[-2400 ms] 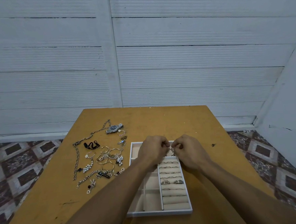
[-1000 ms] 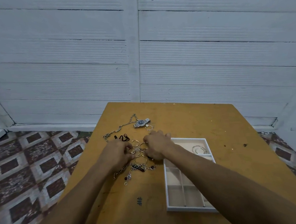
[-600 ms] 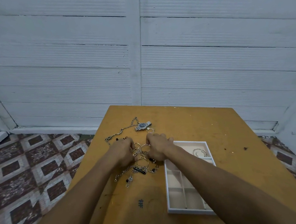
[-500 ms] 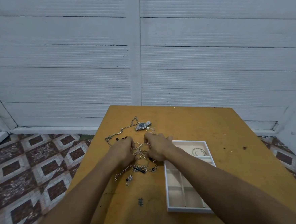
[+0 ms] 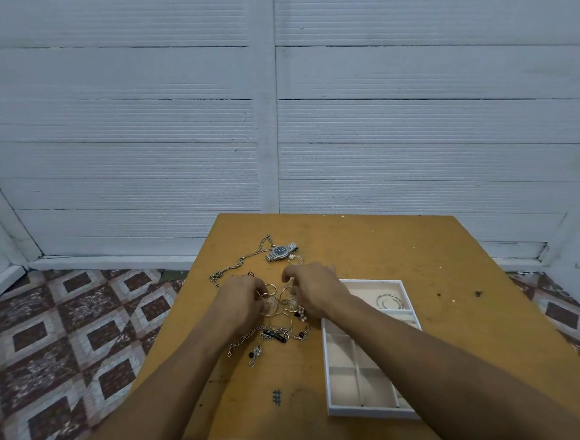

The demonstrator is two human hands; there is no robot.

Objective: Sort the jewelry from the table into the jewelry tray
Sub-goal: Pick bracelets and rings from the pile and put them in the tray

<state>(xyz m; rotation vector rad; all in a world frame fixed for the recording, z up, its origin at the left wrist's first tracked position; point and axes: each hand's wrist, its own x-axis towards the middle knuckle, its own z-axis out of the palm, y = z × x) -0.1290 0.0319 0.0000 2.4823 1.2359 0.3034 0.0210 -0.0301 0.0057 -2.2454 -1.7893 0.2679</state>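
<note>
Hands (image 5: 242,300) now off tray (image 5: 370,411)

Left hand (image 5: 241,300) and right hand (image 5: 312,292) lowered, fingers curled, into jewelry pile (image 5: 278,323) on wooden table (image 5: 405,263); grip hidden. Wristwatch (image 5: 281,252) and long chain (image 5: 240,266) laid beyond hands. White jewelry tray (image 5: 331,388) placed right of pile, bangles (image 5: 389,301) seen in far compartment.

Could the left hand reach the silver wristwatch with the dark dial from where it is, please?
Probably yes: the left hand sits just short of the silver wristwatch, with only a thin chain lying between.
</note>
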